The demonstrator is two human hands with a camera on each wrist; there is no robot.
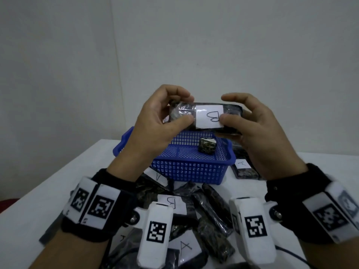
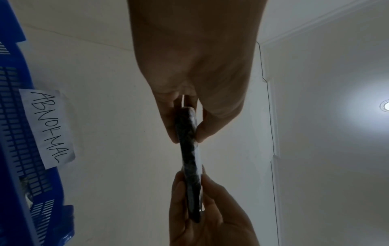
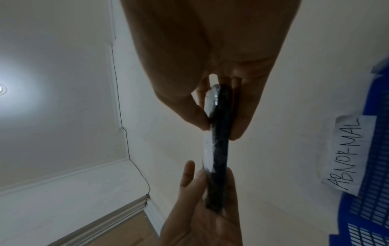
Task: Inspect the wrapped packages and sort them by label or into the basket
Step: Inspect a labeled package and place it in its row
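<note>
I hold a black wrapped package (image 1: 231,110) with a white label (image 1: 209,119) marked "B" up in front of me, above the blue basket (image 1: 186,171). My left hand (image 1: 189,109) pinches its left end between thumb and fingers. My right hand (image 1: 223,108) pinches its right end, thumb at the label's edge. In the left wrist view the package (image 2: 190,158) shows edge-on between the left hand (image 2: 187,136) and the right hand below. The right wrist view shows the same package (image 3: 220,149) edge-on in the right hand (image 3: 220,128). One small wrapped package (image 1: 207,145) lies in the basket.
A paper label reading "ABNORMAL" (image 2: 48,128) hangs on the basket's far wall (image 3: 374,191). A pile of black packages (image 1: 209,210), some labelled A or B, lies on the white table (image 1: 58,181) near me. A package marked A (image 1: 244,168) lies right of the basket.
</note>
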